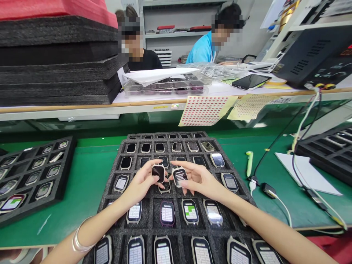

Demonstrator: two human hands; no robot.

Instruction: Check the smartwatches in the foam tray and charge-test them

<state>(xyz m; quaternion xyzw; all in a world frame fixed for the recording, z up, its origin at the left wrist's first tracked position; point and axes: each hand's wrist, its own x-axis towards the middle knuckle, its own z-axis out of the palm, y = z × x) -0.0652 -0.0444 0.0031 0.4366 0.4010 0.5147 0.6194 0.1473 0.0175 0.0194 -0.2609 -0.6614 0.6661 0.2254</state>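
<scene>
My left hand (147, 178) is closed around a smartwatch (158, 173) whose screen is dark. In my right hand (195, 177) I grip a second smartwatch (179, 176), its lit screen showing lines of white text. Both watches have pale cases without straps and are held side by side, a little apart. Beneath my hands lies a black foam tray (147, 229) divided into compartments with several watches. Those in the front rows, such as one watch (190, 211) with green blocks, have lit screens; most in the back rows are dark. My forearms cover part of the tray.
Another foam tray (64, 172) with watches lies left on the green table (90, 161). Black foam trays are stacked (57, 69) on the shelf. At right are cables, a green pen-like tool (249, 164) and white paper (305, 172). Two people (202, 46) sit beyond the shelf.
</scene>
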